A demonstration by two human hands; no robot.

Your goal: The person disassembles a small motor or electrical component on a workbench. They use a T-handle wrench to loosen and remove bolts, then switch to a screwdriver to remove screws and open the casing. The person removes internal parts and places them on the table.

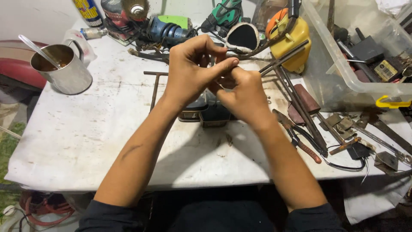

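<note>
Both hands meet just above a small dark boxy device [210,112] that sits on the counter [86,141] near its middle, partly hidden under the wrists. The left hand [191,73] curls over from above, thumb stretched across toward the other hand; the right hand [242,94] comes up from below with its fingers bunched. Each grip is closed narrow and the two press against one another — whatever small part they pinch is hidden between the fingers, so I cannot tell what it is. Raising the work off the counter like this seems to bring it nearer the eyes, with the device kept right underneath.

Just beside the right wrist lie red-handled pliers [300,137], probably set there for easy reach. Long rusty metal rods [296,92] run diagonally past them, and a T-shaped rod [154,86] lies left of the left hand. Farther right, small brackets and scraps [343,124] are scattered on the white cover, below a clear plastic bin [343,64] full of parts.

Along the back edge stand a yellow container [294,38], a green power drill [225,15] and a blue power tool [167,31] — pushed back, apparently, to leave working room. Well apart at the far left, a steel mug [64,66] with a spoon holds a brown drink.
</note>
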